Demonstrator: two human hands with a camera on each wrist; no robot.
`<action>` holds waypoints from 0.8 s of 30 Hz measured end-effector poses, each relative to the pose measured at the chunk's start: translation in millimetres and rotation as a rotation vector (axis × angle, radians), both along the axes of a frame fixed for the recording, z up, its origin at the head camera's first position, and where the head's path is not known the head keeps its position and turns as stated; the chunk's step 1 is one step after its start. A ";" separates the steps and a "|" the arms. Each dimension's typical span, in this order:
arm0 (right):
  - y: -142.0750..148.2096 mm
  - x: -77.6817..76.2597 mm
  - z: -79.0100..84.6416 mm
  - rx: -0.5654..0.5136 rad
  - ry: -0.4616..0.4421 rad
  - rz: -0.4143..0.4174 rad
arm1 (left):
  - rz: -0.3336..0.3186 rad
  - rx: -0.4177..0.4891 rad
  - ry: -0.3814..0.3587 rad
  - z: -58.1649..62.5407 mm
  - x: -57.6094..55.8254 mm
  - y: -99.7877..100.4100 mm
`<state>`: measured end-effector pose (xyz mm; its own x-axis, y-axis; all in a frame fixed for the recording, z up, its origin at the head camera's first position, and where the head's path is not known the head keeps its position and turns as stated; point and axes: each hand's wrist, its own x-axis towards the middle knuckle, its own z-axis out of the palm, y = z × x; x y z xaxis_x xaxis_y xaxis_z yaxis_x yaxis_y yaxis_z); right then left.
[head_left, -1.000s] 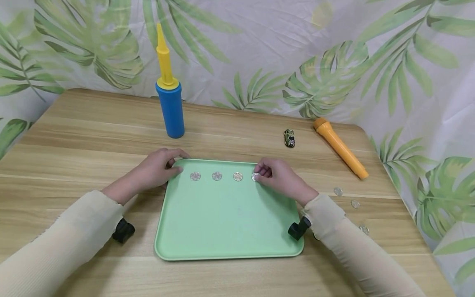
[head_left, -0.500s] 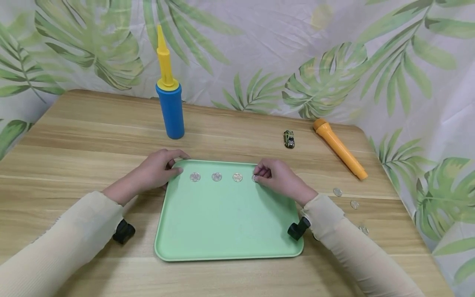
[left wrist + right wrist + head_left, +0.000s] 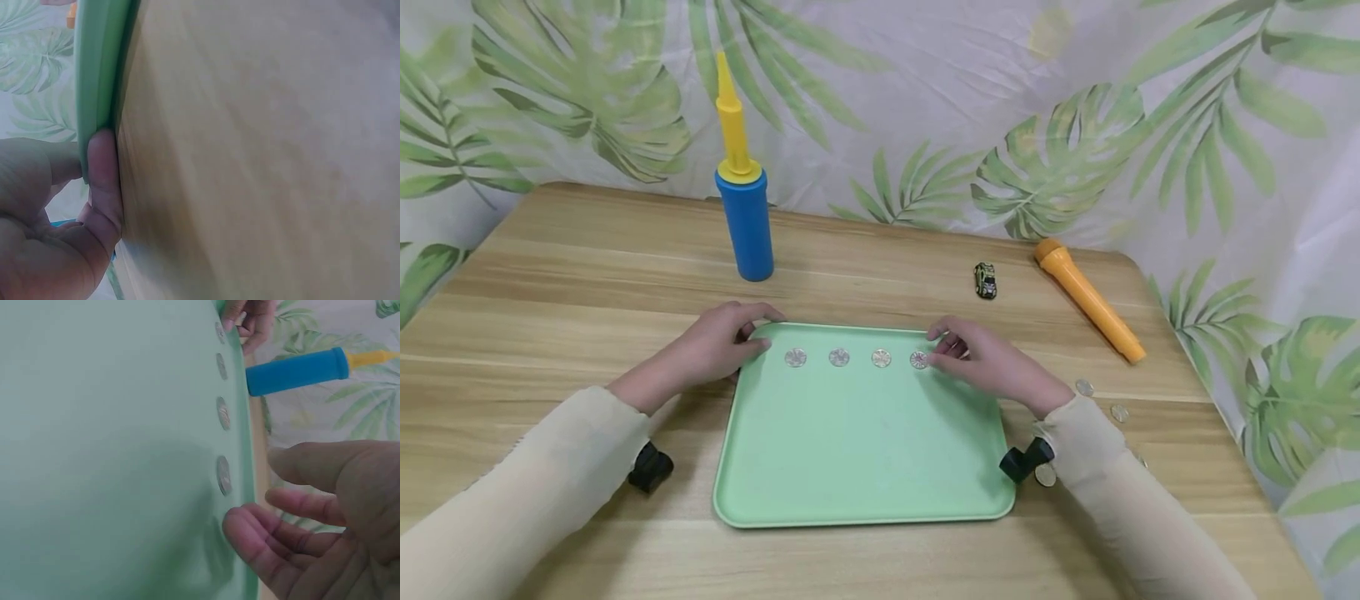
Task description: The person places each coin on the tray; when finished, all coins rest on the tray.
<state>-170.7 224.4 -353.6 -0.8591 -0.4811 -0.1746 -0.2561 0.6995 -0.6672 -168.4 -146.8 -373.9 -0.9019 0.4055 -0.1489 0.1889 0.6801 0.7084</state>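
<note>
A light green tray [image 3: 865, 450] lies on the wooden table, with several silver coins in a row along its far side. At the tray's far left corner my left hand [image 3: 718, 340] grips the rim; in the left wrist view its fingers [image 3: 103, 165] hold the tray edge. My right hand [image 3: 985, 357] hovers over the far right part of the tray, fingers loosely bent and holding nothing. Just left of its fingertips lies the rightmost coin [image 3: 919, 359], flat on the tray. The right wrist view shows a gap between thumb and fingers, beside that coin [image 3: 224, 475].
Loose coins lie right of the tray, among them one coin [image 3: 1084, 387] and another coin [image 3: 1045, 475] near the right wrist camera. Behind stand a blue and yellow hand pump [image 3: 751, 225], a toy car [image 3: 985, 281] and an orange toy microphone [image 3: 1090, 302].
My right hand has let go of the rightmost coin and moved slightly right, uncovering it on the tray. The left hand has kept its place on the tray corner.
</note>
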 end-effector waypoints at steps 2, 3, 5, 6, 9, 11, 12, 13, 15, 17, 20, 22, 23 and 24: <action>7.6 2.1 3.4 -0.014 0.017 -0.014 | 0.000 -0.001 0.000 -0.6 -0.4 -0.5; 12.3 3.1 4.0 -0.026 0.026 -0.027 | 0.001 -0.002 0.001 -1.1 -0.6 -0.9; 22.8 5.4 5.0 -0.044 0.044 -0.065 | 0.003 -0.005 0.002 -1.8 -1.0 -1.2; 28.9 6.4 5.5 -0.050 0.048 -0.086 | 0.004 -0.005 0.003 -1.9 -1.1 -1.0; 50.1 10.3 6.9 -0.058 0.065 -0.142 | 0.006 -0.008 0.002 -1.3 -1.1 0.2; 64.2 13.4 8.3 -0.041 0.088 -0.167 | 0.009 -0.009 -0.002 -0.6 -0.4 0.2; 71.6 15.0 9.0 -0.026 0.105 -0.180 | 0.009 -0.009 -0.004 -0.3 -0.2 0.2; 79.0 16.8 9.3 -0.006 0.128 -0.190 | 0.007 -0.009 -0.006 -0.1 -0.2 0.1; 93.0 20.8 9.8 0.039 0.165 -0.216 | 0.003 -0.008 -0.006 -0.3 -0.5 -0.6; 106.3 25.7 9.1 0.086 0.191 -0.246 | -0.003 -0.007 -0.006 -0.4 -1.7 -0.8; 123.5 31.8 6.4 0.139 0.189 -0.281 | -0.009 -0.010 -0.006 -1.7 -2.9 -1.5; 133.3 34.8 3.7 0.169 0.178 -0.308 | -0.010 -0.013 -0.005 -1.8 -3.4 -1.1; 138.0 35.8 2.4 0.179 0.172 -0.318 | -0.012 -0.013 -0.003 -1.7 -3.6 -0.8; 142.3 36.7 1.2 0.186 0.167 -0.328 | -0.013 -0.016 0.001 -1.4 -4.0 -0.4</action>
